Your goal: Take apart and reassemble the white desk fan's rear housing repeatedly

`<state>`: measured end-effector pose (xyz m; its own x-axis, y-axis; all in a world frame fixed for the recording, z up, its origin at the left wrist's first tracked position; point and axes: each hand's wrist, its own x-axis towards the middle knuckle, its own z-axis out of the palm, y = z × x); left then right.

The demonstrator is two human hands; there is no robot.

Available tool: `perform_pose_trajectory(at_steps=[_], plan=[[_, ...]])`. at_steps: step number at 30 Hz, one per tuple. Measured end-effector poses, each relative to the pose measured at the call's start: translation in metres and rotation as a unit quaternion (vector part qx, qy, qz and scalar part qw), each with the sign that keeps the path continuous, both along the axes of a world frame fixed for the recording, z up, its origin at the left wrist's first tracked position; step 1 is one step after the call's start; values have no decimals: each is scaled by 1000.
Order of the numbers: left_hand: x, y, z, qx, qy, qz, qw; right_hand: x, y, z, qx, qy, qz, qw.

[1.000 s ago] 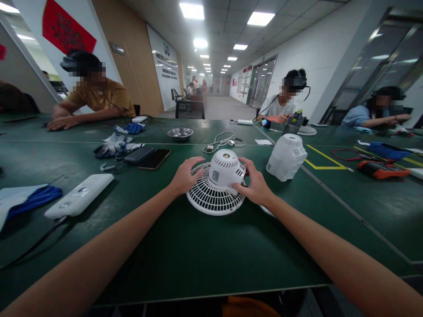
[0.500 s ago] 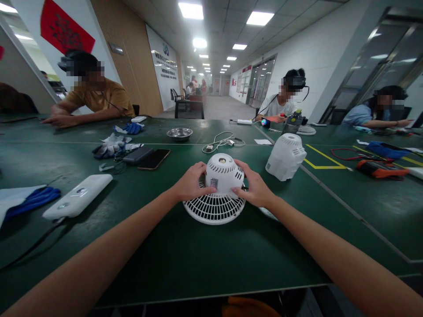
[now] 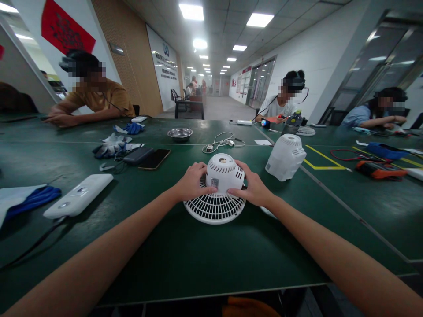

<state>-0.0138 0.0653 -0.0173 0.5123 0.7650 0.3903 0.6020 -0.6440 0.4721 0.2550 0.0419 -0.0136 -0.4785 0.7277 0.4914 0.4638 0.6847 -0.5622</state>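
Note:
A white vented fan motor housing [image 3: 225,172] sits upright on a round white fan grille [image 3: 214,209], which lies on the green table [image 3: 211,259]. Around the housing's left side curls my left hand [image 3: 194,181], its thumb laid across the front near a small label. My right hand [image 3: 251,185] grips the opposite side, thumb also on the front. Both hands are closed on the housing. The fingertips behind it are hidden. Part of a white object shows beneath my right wrist.
A translucent white plastic shell [image 3: 286,157] stands to the right. Behind the fan lie a coiled cable [image 3: 223,141] and a metal bowl [image 3: 179,134]. A phone [image 3: 154,159], gloves [image 3: 114,146] and a white power bank [image 3: 78,196] are leftward. An orange multimeter [image 3: 380,170] lies far right.
My right thumb has slid slightly left along the front of the housing. The fan and my left hand look almost the same.

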Motion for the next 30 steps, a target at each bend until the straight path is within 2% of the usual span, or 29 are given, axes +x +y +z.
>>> perform_pose_trajectory(at_steps=[19, 24, 30], plan=[[-1, -1, 0, 11, 24, -3, 1000, -1, -1, -1, -6, 2, 9, 1000], [0, -1, 1, 24, 45, -5, 999, -1, 0, -3, 23, 2, 13, 1000], [-1, -1, 0, 39, 47, -2, 998, -1, -1, -2, 22, -5, 7, 1000]])
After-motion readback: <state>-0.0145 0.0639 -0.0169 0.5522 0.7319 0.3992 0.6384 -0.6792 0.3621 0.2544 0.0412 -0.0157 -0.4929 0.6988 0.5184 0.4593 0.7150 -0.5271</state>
